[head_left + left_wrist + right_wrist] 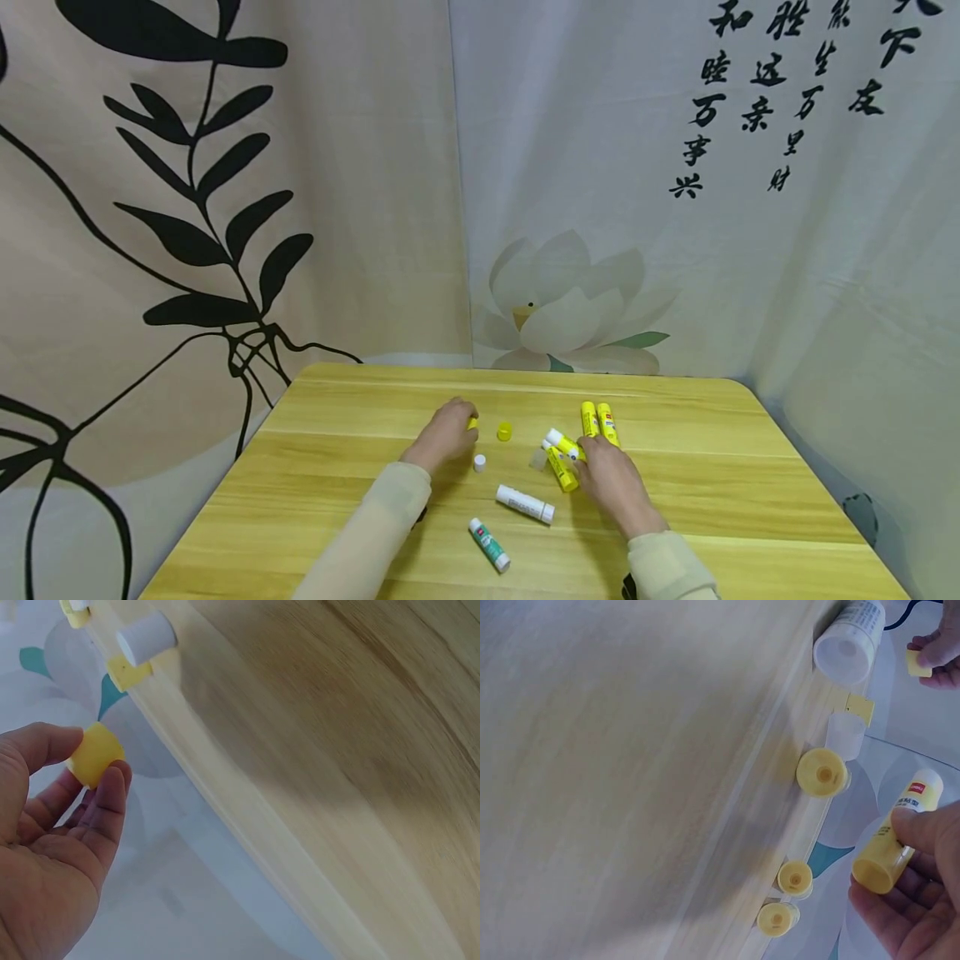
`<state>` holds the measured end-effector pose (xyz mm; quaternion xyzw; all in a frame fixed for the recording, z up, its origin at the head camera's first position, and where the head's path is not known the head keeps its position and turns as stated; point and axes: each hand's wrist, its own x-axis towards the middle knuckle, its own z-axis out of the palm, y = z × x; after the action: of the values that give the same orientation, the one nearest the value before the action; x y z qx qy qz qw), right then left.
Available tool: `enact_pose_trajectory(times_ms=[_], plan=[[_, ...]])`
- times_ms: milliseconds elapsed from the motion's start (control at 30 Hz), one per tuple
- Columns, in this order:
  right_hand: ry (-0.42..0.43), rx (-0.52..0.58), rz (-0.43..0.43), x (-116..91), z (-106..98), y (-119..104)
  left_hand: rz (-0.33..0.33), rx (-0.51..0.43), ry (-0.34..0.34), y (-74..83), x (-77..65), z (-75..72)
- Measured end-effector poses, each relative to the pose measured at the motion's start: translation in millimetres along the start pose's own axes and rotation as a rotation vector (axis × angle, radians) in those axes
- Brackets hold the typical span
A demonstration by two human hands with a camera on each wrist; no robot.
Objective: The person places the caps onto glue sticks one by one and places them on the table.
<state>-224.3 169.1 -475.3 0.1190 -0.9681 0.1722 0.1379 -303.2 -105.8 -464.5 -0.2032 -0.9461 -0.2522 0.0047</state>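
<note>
The left hand (pixel 447 429) has its thumb and fingertips pinched narrowly on 1 yellow cap (pixel 96 756). The right hand (pixel 611 479) has its thumb and fingers closed round 1 yellow glue stick (pixel 900 832), whose white end points out of that grip, toward the left hand. Just left of the right grip, on the table (pixel 712 475), lies a second stick (pixel 562 471), also yellow with a white end; beyond the grip lie 2 more yellow sticks (pixel 589 419), side by side. A clear cap (pixel 538 459) rests left of the right grip, near the second stick's white end. To the right of the left grip sits a loose yellow cap (pixel 504 431), and nearer the person, just beside that same grip, a white cap (pixel 480 462). Between the 2 grips, but closer to the person, lies a white tube (pixel 525 504); a teal tube (pixel 489 546) lies closer still.
</note>
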Motion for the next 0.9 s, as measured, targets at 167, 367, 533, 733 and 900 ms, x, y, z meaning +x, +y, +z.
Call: enact_pose_trajectory(times_ms=[167, 367, 533, 733, 900], plan=[[-0.002, 0.001, -0.026, 1, 2, 0, 0.040, -0.004, 0.017, 6.9, -0.5, 0.3], [-0.001, -0.004, -0.052, 4, 3, 2, 0.066, -0.036, 0.024, 16.7, -0.2, 3.2], [-0.004, -0.010, -0.049, 5, 4, 1, 0.095, -0.060, 0.028, 19.0, 1.6, 6.5], [-0.001, -0.012, -0.056, 6, 5, 2, 0.109, -0.099, 0.027, 19.9, 1.4, 8.3], [0.011, -0.024, -0.070, 7, 5, 1, 0.148, -0.128, 0.024, 22.4, 2.4, 7.0]])
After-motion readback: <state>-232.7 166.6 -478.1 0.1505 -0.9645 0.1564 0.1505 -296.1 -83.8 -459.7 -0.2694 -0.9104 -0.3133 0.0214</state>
